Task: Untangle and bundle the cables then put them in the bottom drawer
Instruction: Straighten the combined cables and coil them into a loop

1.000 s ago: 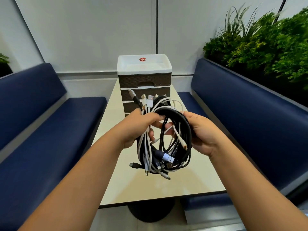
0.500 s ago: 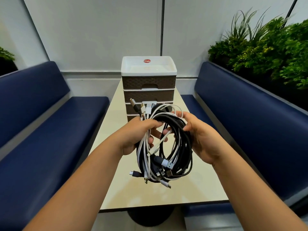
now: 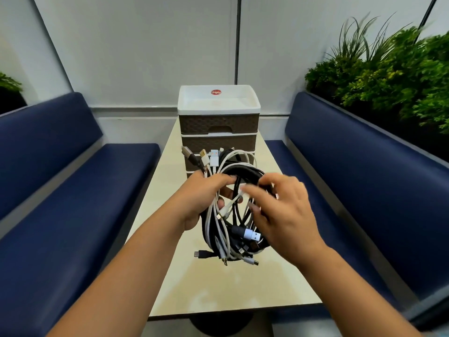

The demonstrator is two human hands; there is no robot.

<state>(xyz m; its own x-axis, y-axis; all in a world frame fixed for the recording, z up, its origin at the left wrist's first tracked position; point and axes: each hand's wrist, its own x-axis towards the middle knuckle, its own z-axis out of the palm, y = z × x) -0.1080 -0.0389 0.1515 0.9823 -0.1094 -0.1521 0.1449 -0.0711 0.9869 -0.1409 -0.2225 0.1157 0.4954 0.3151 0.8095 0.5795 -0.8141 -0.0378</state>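
The blue bench seats [image 3: 73, 190] run down both sides, with the pale counter [image 3: 218, 283] between them and the brown drawer unit [image 3: 219, 132] standing at its far end; all the drawers I can see are shut, and the bottom drawer is mostly hidden behind what I'm holding. I hold the coil of cables [image 3: 233, 215] in the air above the middle of the counter, black and white loops hanging together, several USB plugs [image 3: 209, 158] sticking up at the far side and more dangling at the near side. My left hand [image 3: 201, 200] has its grip closed around the left side of the coil, fingers wrapped over the strands, carrying the weight. My right hand [image 3: 279, 210] is blurred, its grip loose and spread across the right side of the loops, fingertips among them; I can't tell whether it has pinched any one strand. I judge I'm at the sorting-out stage, with the bundling and the drawer not yet done. To do it well I should keep the left grip firm as the anchor, pick one plug end with the right, such as the blue-and-silver USB plug [image 3: 252, 234], and trace that single cable out of the loops without yanking, since pulling hard would tighten any crossing.
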